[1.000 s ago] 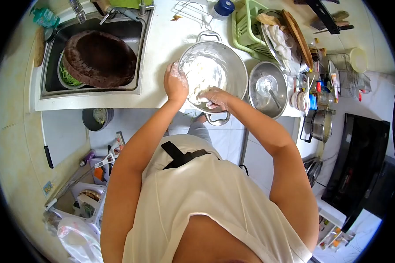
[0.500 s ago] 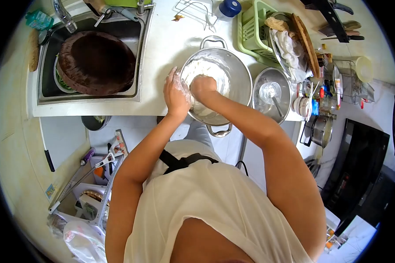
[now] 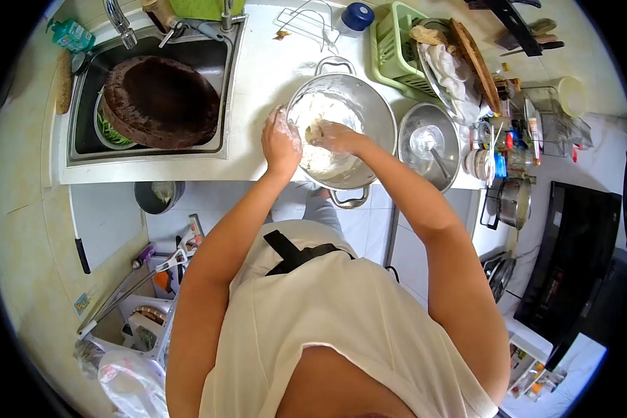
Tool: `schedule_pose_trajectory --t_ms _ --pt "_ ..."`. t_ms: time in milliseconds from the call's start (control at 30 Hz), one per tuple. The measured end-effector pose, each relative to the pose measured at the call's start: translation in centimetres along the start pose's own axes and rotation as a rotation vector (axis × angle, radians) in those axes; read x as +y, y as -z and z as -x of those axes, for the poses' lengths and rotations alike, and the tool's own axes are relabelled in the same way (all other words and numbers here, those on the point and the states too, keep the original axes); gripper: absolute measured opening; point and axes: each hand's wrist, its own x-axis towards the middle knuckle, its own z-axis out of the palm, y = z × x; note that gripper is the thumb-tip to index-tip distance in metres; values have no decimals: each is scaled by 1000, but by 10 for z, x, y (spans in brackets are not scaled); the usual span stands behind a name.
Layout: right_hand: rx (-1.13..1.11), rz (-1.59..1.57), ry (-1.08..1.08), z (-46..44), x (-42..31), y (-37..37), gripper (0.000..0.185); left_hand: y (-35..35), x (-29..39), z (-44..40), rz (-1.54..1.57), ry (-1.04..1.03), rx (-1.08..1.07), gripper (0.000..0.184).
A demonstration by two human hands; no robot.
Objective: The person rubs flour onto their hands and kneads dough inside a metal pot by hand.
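Big 2-handled steel pot (image 3: pixel 377 118) on counter (image 3: pixel 258 76), btwn sink (image 3: pixel 225 132) & smaller metal bowl (image 3: pixel 411 132). L hand (image 3: pixel 281 141) cupped on pot's L rim, floury. R hand (image 3: pixel 335 137) inside, fingers bent down in white doughy mix (image 3: pixel 320 161); can't tell if clenched.

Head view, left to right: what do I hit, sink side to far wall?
Teal bottle → dark round slab in the sink → left hand → two-handled steel pot → smaller steel bowl → large black panel.
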Motion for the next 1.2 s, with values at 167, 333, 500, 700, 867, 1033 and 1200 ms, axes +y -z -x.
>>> schedule_pose_trajectory --t_ms 167,333,500,700,867,1033,1200 --pt "261 -84 -406 10 18 40 40 -1 1 -3 -15 -3 -6 34" --pt "207 -225 -347 -44 85 -22 39 -1 5 -6 -53 5 12 32" --pt "-153 -58 -132 -3 -3 33 41 -3 5 -3 2 60 -6 31" --pt "-128 388 -174 -5 -46 -10 32 -3 4 -5 6 27 4 31" --pt "-197 477 -225 -35 -44 -16 28 4 8 -9 -52 -3 -21 33" --pt "-190 499 -260 -54 -35 -17 28 5 7 -9 -27 -23 -34 33" --pt "-239 435 -306 -47 -34 -17 29 4 6 -9 -23 -8 -28 33"
